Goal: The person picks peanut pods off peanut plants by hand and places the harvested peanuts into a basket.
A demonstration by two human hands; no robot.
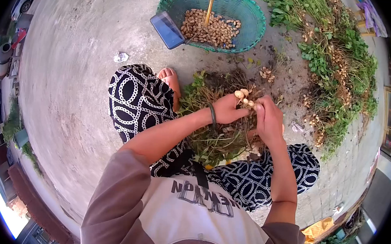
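My left hand point(227, 109), with a dark band at its wrist, is closed around the stems of a peanut plant. A small cluster of pale peanuts point(244, 96) sticks out above its fingers. Close against it, my right hand point(269, 119) pinches a peanut at the near side of that cluster. The fingertips partly cover this peanut. Below both hands a heap of pulled peanut plants point(205, 138), with green leaves and brown stems, lies on the ground between my legs.
Ahead stands a green woven basket point(257, 18) partly filled with peanuts point(209, 28); a phone point(167, 30) is mounted at its near left side. A long pile of peanut plants point(338, 64) lies right. Loose peanuts point(267, 74) and crumpled paper point(121, 57) rest on the concrete.
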